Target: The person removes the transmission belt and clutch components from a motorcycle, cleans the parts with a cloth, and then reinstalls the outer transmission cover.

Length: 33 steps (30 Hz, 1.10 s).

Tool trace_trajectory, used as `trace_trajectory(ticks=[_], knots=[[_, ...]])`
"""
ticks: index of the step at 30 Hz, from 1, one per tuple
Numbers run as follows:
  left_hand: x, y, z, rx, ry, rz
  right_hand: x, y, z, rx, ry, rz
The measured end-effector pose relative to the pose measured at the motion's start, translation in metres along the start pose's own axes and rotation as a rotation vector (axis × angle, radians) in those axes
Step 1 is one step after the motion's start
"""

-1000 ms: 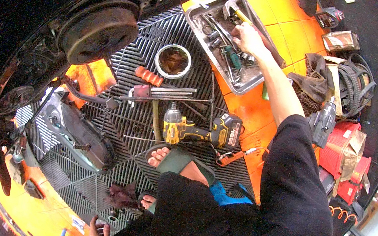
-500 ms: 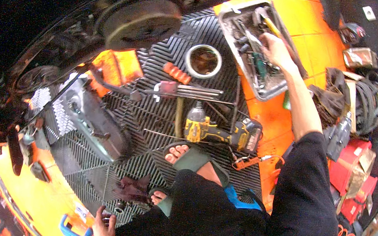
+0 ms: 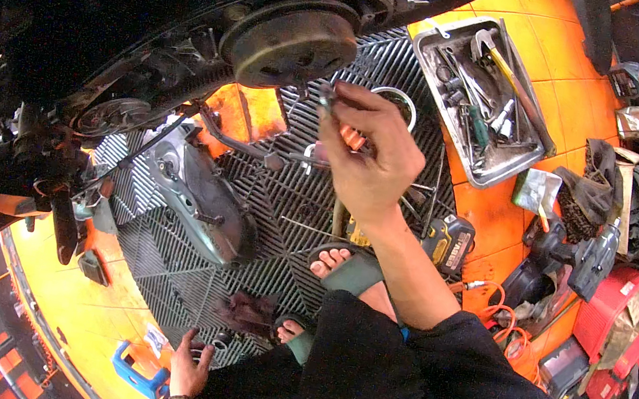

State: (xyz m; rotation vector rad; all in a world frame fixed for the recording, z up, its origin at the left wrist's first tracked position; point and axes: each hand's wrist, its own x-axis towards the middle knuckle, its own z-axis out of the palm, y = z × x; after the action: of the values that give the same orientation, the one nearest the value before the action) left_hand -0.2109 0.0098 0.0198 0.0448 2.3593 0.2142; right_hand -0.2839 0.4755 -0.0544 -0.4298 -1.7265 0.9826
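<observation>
Thumb and forefinger of the right hand (image 3: 376,158) pinch a small metallic piece (image 3: 327,99), too blurred to identify, near the drum (image 3: 298,44)'s lower right edge; contact cannot be told. The step in hand looks like holding the piece up to the drum; the next move seems to call for a steady pinch and careful alignment. The left hand (image 3: 189,371), fingers loosely parted, hangs near the ribbed mat (image 3: 179,294)'s lower edge. Beyond the mat's upper right edge sits a tool tray (image 3: 510,169), a hammer (image 3: 510,78) along its right edge.
</observation>
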Motion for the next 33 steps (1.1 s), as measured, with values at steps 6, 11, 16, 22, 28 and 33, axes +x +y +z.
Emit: trace_trajectory(ticks=[6, 11, 16, 22, 28, 33], knots=[[-0.003, 0.024, -0.008, -0.067, -0.014, -0.095, -0.004, -0.001, 0.017, -0.018, -0.012, -0.023], [0.004, -0.005, 0.000, -0.012, -0.006, 0.014, -0.005, 0.001, 0.027, -0.046, 0.078, -0.068], [0.005, 0.005, -0.002, -0.125, -0.034, -0.054, -0.004, -0.001, 0.034, -0.120, 0.165, -0.085], [0.002, -0.001, 0.001, -0.105, -0.009, 0.015, -0.005, -0.003, 0.040, -0.139, 0.182, -0.027], [-0.007, 0.008, -0.004, -0.120, -0.102, -0.063, -0.016, 0.041, -0.047, -0.306, 0.098, 0.110], [-0.009, 0.014, -0.008, -0.081, -0.116, -0.063, -0.006, 0.165, -0.205, -0.860, -0.136, 0.491]])
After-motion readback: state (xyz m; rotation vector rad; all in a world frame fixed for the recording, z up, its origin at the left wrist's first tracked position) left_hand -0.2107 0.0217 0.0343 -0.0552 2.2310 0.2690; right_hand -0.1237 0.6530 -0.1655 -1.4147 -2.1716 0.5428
